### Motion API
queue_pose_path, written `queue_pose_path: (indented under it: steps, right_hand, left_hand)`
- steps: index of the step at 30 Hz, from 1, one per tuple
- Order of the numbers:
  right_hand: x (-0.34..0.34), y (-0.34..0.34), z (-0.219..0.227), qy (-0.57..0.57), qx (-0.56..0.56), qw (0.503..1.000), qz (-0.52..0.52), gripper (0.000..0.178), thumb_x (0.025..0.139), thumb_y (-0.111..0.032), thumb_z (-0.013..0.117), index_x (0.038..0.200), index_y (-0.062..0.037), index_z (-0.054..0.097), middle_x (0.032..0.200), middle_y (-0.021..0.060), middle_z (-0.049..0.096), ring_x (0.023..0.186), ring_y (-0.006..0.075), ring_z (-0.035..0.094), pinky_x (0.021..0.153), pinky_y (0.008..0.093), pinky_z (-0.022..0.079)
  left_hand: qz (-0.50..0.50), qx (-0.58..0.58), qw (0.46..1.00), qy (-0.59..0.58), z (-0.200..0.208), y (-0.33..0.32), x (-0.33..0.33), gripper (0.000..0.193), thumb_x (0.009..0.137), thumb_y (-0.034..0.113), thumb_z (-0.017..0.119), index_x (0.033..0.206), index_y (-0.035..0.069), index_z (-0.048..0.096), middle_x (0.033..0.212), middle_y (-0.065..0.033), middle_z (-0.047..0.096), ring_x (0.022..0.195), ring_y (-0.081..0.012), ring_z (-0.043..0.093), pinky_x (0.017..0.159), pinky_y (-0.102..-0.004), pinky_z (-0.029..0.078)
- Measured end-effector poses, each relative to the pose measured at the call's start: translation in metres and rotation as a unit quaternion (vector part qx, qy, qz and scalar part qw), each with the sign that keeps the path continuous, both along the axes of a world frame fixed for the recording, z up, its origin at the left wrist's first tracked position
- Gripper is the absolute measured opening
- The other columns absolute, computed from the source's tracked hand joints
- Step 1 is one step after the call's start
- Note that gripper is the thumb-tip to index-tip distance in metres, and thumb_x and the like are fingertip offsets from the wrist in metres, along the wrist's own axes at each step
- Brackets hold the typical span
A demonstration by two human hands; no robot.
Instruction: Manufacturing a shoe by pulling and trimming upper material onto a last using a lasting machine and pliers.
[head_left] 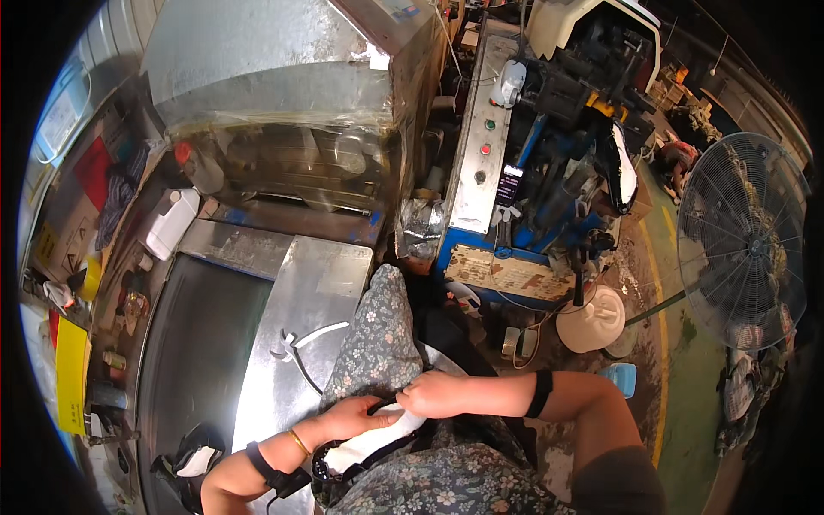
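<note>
A black shoe upper with a white underside (360, 448) lies across my lap, on the floral cloth (446, 485). My left hand (356, 418) is closed on its edge, the thumb lying on the white part. My right hand (427, 396) pinches the same piece at its far end, close to the left fingers. What lies between the right fingertips is hidden. A similar black and white shoe piece (199, 461) rests on the dark conveyor belt (193, 343), beside my left forearm.
Left of my knee is a shiny metal plate (296, 283) with a white strip (322, 333) on it. A metal-hooded machine (275, 77) stands ahead. At right are a blue machine (506, 266) holding another shoe piece (625, 167), a pale bucket (592, 319) and a large fan (745, 245).
</note>
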State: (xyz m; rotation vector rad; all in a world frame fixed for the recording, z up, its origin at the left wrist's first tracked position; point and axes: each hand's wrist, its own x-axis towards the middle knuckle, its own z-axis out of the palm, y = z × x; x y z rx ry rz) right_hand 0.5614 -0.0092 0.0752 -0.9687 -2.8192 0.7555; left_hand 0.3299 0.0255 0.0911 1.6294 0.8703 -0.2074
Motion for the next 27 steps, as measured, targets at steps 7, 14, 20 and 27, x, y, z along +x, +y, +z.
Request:
queue_pose_path:
  steps: [7, 14, 20, 27]
  right_hand:
    - [0.0, -0.011, -0.016, 0.03, -0.003, 0.997, -0.07, 0.016, 0.082, -0.014, 0.055, 0.08, -0.0008, 0.063, 0.072, 0.0174, 0.066, 0.071, 0.0359, 0.067, 0.063, 0.046, 0.053]
    - [0.003, -0.006, -0.032, 0.124, 0.086, 0.985, -0.082, 0.013, 0.081, -0.016, 0.056, 0.077, -0.0046, 0.058, 0.071, 0.0129, 0.064, 0.065, 0.0336, 0.066, 0.058, 0.0449, 0.053]
    - [0.002, 0.002, -0.039, 0.213, 0.023, 0.962, -0.17, 0.013, 0.079, -0.015, 0.059, 0.081, -0.0042, 0.066, 0.071, 0.0142, 0.066, 0.068, 0.0327, 0.067, 0.06, 0.0436, 0.054]
    - [0.013, 0.009, -0.026, 0.163, 0.036, 0.986, -0.007, 0.03, 0.081, -0.013, 0.058, 0.109, -0.0027, 0.065, 0.081, 0.0141, 0.068, 0.073, 0.0335, 0.066, 0.064, 0.0433, 0.054]
  left_hand:
    - [-0.079, -0.04, 0.993, 0.078, -0.009, 0.01, 0.005, 0.078, 0.086, 0.064, 0.06, 0.124, -0.005, 0.058, 0.117, -0.0209, 0.064, 0.11, -0.0272, 0.06, 0.093, -0.0369, 0.046]
    - [-0.066, 0.024, 0.996, 0.047, -0.007, 0.009, 0.005, 0.075, 0.085, 0.066, 0.059, 0.116, -0.002, 0.062, 0.105, -0.0199, 0.067, 0.098, -0.0286, 0.065, 0.086, -0.0371, 0.049]
    - [-0.064, 0.001, 0.996, 0.057, -0.013, 0.011, 0.006, 0.072, 0.086, 0.061, 0.062, 0.118, -0.003, 0.062, 0.109, -0.0205, 0.066, 0.102, -0.0284, 0.063, 0.087, -0.0381, 0.048]
    - [-0.074, -0.021, 0.996, 0.034, -0.009, 0.012, 0.008, 0.068, 0.085, 0.056, 0.065, 0.125, 0.001, 0.061, 0.113, -0.0186, 0.066, 0.104, -0.0282, 0.064, 0.09, -0.0369, 0.048]
